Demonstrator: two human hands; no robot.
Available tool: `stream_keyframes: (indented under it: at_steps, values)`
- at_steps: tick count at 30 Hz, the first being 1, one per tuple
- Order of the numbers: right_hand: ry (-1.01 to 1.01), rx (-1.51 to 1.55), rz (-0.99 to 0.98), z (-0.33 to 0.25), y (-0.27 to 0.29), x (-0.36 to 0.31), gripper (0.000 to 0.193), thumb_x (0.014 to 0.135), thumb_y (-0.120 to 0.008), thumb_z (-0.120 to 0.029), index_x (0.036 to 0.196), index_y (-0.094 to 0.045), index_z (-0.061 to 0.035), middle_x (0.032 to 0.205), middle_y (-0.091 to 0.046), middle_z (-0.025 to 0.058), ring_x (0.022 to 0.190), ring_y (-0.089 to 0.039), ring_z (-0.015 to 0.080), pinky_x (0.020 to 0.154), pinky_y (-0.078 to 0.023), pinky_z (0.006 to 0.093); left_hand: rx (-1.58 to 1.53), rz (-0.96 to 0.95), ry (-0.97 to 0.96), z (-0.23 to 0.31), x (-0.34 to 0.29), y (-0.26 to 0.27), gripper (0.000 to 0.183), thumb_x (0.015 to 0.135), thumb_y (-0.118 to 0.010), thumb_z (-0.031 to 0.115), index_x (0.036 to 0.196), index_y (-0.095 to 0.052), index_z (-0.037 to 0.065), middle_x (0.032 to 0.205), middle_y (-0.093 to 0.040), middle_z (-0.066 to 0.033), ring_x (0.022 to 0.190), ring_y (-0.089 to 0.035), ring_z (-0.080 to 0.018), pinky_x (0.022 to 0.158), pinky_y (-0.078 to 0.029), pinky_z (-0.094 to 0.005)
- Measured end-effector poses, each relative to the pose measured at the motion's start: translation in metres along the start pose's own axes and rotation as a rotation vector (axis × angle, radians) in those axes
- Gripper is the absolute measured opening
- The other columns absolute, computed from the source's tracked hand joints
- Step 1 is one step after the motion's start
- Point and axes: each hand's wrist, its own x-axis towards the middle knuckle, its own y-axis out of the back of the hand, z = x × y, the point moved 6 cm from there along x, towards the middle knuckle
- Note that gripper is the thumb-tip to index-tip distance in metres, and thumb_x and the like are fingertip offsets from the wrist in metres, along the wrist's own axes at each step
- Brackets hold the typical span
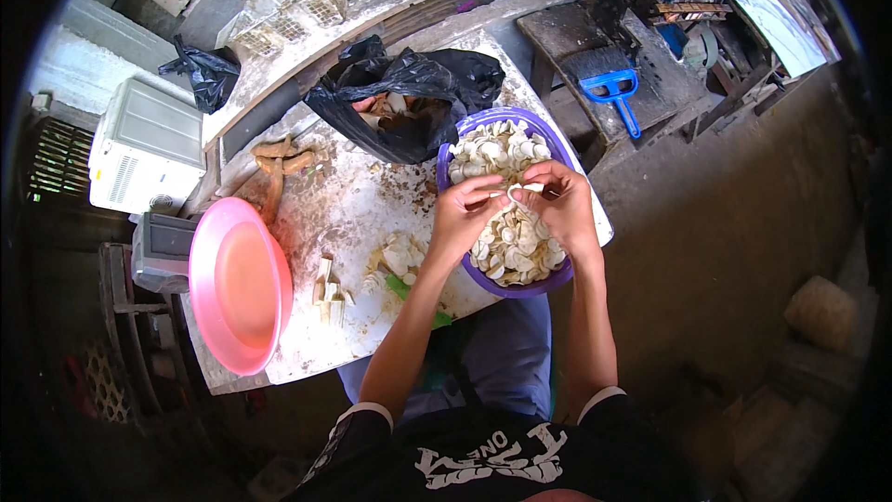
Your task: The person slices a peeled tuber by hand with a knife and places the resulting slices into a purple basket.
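**Pale slice pinched between both hands above the purple basin**

A small pale slice (518, 190) is pinched at centre frame by the fingertips of both hands, each grip closed on one end of it. The slice's long axis is laid roughly left to right, so it bridges the left hand (462, 214) and the right hand (560, 205); neither hand is nearer, as both are touching it. It is held just above the purple basin (548, 281), which is filled with similar pale slices (509, 247) directly beneath the grip. Above and left of the basin a black plastic bag (409, 93) is lying open on the stained white bench (344, 205). A small heap of pale pieces (398, 256) and cut offcuts (330, 293) are seen left of the left forearm. An empty pink basin (240, 284) is propped at the bench's lower left edge, and brown roots (279, 168) are lying toward the upper left
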Motion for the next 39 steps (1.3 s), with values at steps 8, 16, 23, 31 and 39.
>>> stream_keyframes:
  at_steps: [8, 16, 23, 31, 39]
  values:
    - [-0.045, 0.118, -0.027, -0.004, -0.005, 0.000, 0.026, 0.074, -0.060, 0.009, 0.099, -0.055, 0.0040, 0.083, -0.060, 0.0070, 0.070, -0.057, 0.0090, 0.060, -0.046, 0.0206, -0.006, 0.059, -0.070, 0.010, 0.005, -0.004, 0.031, 0.081, -0.056, 0.000, 0.111, -0.052, -0.002, 0.100, -0.061, -0.0102, 0.090, -0.057, -0.0107, 0.077, -0.045, -0.0208]
    - [-0.002, 0.241, -0.056, 0.000, -0.005, 0.002, 0.028, 0.076, -0.056, 0.011, 0.103, -0.051, 0.0057, 0.085, -0.061, 0.0089, 0.074, -0.059, 0.0122, 0.066, -0.050, 0.0224, 0.125, -0.032, -0.171, 0.019, 0.006, -0.012, 0.027, 0.081, -0.056, 0.004, 0.108, -0.056, -0.002, 0.106, -0.059, -0.0093, 0.096, -0.055, -0.0136, 0.086, -0.042, -0.0261]
    - [-0.092, 0.264, 0.043, 0.001, 0.002, -0.004, 0.022, 0.076, -0.056, 0.011, 0.096, -0.052, 0.0059, 0.080, -0.062, 0.0105, 0.075, -0.060, 0.0122, 0.064, -0.052, 0.0224, 0.292, -0.063, -0.152, 0.023, 0.004, -0.015, 0.023, 0.083, -0.057, 0.010, 0.101, -0.058, -0.005, 0.096, -0.062, -0.0089, 0.087, -0.057, -0.0110, 0.075, -0.044, -0.0226]
    - [0.014, 0.227, 0.157, 0.000, -0.005, -0.005, 0.018, 0.074, -0.057, 0.013, 0.090, -0.053, 0.0051, 0.081, -0.061, 0.0110, 0.073, -0.060, 0.0116, 0.065, -0.053, 0.0228, -0.026, -0.014, -0.116, 0.016, 0.007, -0.011, 0.020, 0.081, -0.060, 0.005, 0.097, -0.057, -0.007, 0.093, -0.062, -0.0104, 0.081, -0.058, -0.0099, 0.072, -0.046, -0.0200]
    - [0.015, 0.022, 0.128, 0.009, -0.002, -0.003, 0.015, 0.078, -0.057, 0.004, 0.093, -0.056, 0.0052, 0.082, -0.063, 0.0116, 0.076, -0.060, 0.0121, 0.065, -0.050, 0.0240, -0.112, 0.133, -0.122, 0.014, 0.006, -0.005, 0.018, 0.081, -0.060, 0.003, 0.096, -0.058, -0.006, 0.090, -0.063, -0.0106, 0.079, -0.060, -0.0120, 0.071, -0.047, -0.0205]
